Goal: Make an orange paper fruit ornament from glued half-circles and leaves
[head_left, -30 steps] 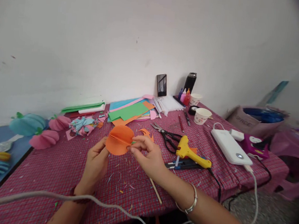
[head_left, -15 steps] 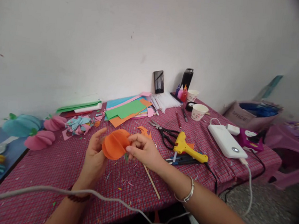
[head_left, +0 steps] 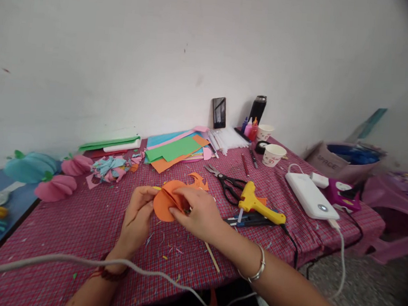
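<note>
Between my two hands is an orange paper pumpkin (head_left: 165,206), its folded leaves partly fanned apart. My left hand (head_left: 137,216) grips its left edge between thumb and fingers. From the right, my right hand (head_left: 198,214) pinches the leaves, with the thumb on the front and the fingers hiding the far side. Orange paper scraps (head_left: 198,181) lie just behind the right hand. A thin wooden stick (head_left: 212,257) rests on the table below it. To the right are black-handled scissors (head_left: 228,183) and a yellow glue gun (head_left: 260,205).
Finished paper pumpkins (head_left: 56,187) stand at the left beside a heap of paper scraps (head_left: 109,168). Coloured paper sheets (head_left: 175,150) lie at the back. Paper cups (head_left: 274,155) and a white power bank (head_left: 310,195) are on the right. A white cable (head_left: 143,271) crosses in front of my arms.
The orange pumpkin has turned and shifted slightly right, showing a flat round leaf and an open gap. My left hand moved right with it; my right fingers now cover more of its right side.
</note>
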`<state>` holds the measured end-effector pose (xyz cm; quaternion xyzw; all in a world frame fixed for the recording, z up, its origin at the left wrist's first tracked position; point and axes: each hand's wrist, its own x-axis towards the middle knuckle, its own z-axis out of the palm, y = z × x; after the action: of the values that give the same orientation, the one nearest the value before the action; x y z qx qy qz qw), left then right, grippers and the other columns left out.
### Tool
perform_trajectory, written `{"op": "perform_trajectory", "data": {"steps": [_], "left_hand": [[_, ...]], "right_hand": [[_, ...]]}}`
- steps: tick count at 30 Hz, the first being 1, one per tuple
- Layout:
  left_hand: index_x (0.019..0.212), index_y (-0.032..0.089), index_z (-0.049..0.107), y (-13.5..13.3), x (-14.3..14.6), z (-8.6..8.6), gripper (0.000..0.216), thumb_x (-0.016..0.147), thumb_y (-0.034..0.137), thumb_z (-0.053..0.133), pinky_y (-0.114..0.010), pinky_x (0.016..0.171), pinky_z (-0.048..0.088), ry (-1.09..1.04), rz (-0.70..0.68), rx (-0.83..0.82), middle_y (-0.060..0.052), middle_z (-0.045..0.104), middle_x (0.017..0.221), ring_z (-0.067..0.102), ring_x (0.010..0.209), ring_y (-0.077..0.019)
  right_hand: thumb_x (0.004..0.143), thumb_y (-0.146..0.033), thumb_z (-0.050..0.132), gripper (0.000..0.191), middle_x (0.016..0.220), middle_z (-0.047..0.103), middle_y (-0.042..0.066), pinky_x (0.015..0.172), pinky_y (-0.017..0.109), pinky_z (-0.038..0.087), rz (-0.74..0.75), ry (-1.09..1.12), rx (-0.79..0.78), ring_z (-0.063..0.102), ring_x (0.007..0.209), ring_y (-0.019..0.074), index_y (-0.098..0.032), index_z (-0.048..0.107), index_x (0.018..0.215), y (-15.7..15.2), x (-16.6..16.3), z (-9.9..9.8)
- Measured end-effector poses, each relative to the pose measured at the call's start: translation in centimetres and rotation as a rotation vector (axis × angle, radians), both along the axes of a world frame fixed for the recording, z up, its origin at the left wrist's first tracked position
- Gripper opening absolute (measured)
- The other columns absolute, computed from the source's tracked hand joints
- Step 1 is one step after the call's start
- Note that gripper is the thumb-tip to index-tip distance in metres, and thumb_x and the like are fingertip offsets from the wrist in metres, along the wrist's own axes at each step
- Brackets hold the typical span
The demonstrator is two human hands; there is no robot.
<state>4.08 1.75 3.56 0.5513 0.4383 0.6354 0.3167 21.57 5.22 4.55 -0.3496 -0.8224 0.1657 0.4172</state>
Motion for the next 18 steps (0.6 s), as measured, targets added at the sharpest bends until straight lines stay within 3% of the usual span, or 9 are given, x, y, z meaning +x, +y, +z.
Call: {"op": "perform_trajectory", "data": {"steps": [5, 9, 12, 18], "left_hand": [[0.106, 0.022, 0.057, -0.20, 0.58, -0.08, 0.026, 0.082, 0.019, 0.065, -0.028, 0.077, 0.054, 0.075, 0.014, 0.019, -0.004, 0.068, 0.101, 0.067, 0.091, -0.0177], [0.109, 0.021, 0.058, -0.12, 0.70, -0.18, 0.030, 0.081, 0.013, 0.065, -0.028, 0.082, 0.053, 0.163, 0.100, 0.100, -0.005, 0.069, 0.102, 0.068, 0.094, -0.0169], [0.111, 0.022, 0.059, -0.01, 0.26, -0.55, 0.032, 0.081, 0.013, 0.066, -0.029, 0.081, 0.054, 0.205, 0.113, 0.128, -0.005, 0.069, 0.103, 0.068, 0.092, -0.0171], [0.114, 0.023, 0.059, -0.01, -0.21, -1.00, 0.034, 0.082, 0.012, 0.065, -0.033, 0.083, 0.052, 0.403, 0.173, 0.180, -0.006, 0.068, 0.105, 0.067, 0.094, -0.0189]], "right_hand": [[0.080, -0.028, 0.070, 0.024, 0.088, 0.067, 0.005, 0.074, 0.033, 0.045, 0.058, 0.008, 0.030, 0.061, 0.081, 0.0199, -0.019, 0.063, 0.101, -0.07, 0.03, -0.06], [0.073, -0.031, 0.078, 0.039, 0.087, 0.063, 0.002, 0.071, 0.030, 0.047, 0.256, 0.210, -0.192, 0.058, 0.077, 0.0165, -0.018, 0.061, 0.106, 0.40, 0.28, 0.21], [0.073, -0.035, 0.077, 0.041, 0.091, 0.061, 0.004, 0.074, 0.031, 0.049, 0.372, 0.343, -0.322, 0.058, 0.080, 0.0163, -0.017, 0.061, 0.106, 0.75, 0.32, 0.22], [0.072, -0.033, 0.075, 0.035, 0.090, 0.061, 0.003, 0.075, 0.032, 0.048, 0.337, 0.340, -0.353, 0.057, 0.081, 0.0166, -0.018, 0.060, 0.099, 0.56, 0.23, 0.38]]}}
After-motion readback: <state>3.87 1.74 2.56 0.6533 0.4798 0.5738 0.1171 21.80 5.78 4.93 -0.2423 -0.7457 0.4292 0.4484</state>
